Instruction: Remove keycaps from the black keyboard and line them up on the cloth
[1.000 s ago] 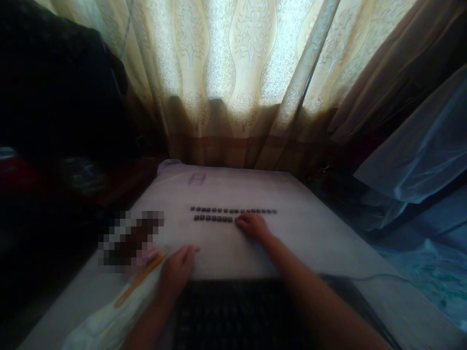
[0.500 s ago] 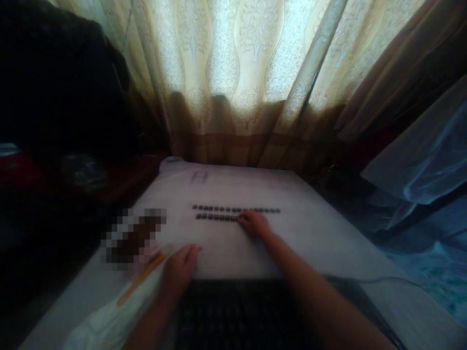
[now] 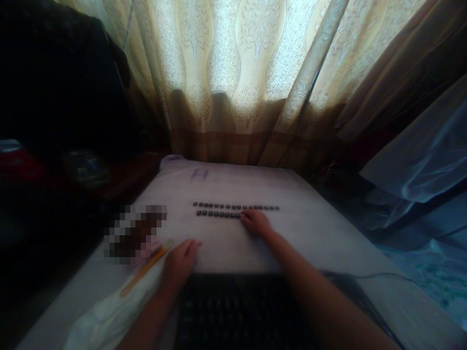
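Small black keycaps lie in two rows on the white cloth: a longer far row (image 3: pixel 222 206) and a shorter near row (image 3: pixel 216 214). At the right end of the near row is my right hand (image 3: pixel 257 222), fingers pinched together against the last keycap (image 3: pixel 238 215). My left hand (image 3: pixel 181 260) rests on the cloth with its fingers curled in; whether anything is inside them is hidden. Beside it lies a brush with an orange handle (image 3: pixel 144 270). A dark keyboard (image 3: pixel 237 311) is right in front of me, partly under my right forearm.
The cloth-covered table (image 3: pixel 248 182) ends at a patterned curtain (image 3: pixel 226 116). A blurred-out item (image 3: pixel 136 233) and a white cloth or bag (image 3: pixel 98 318) lie on the left. A cable (image 3: pixel 379 274) runs off right, near hanging sheer fabric (image 3: pixel 419 165).
My right hand has shifted slightly to the right, so the last keycap of the near row shows more. My left hand stays about where it was. The view has tilted slightly.
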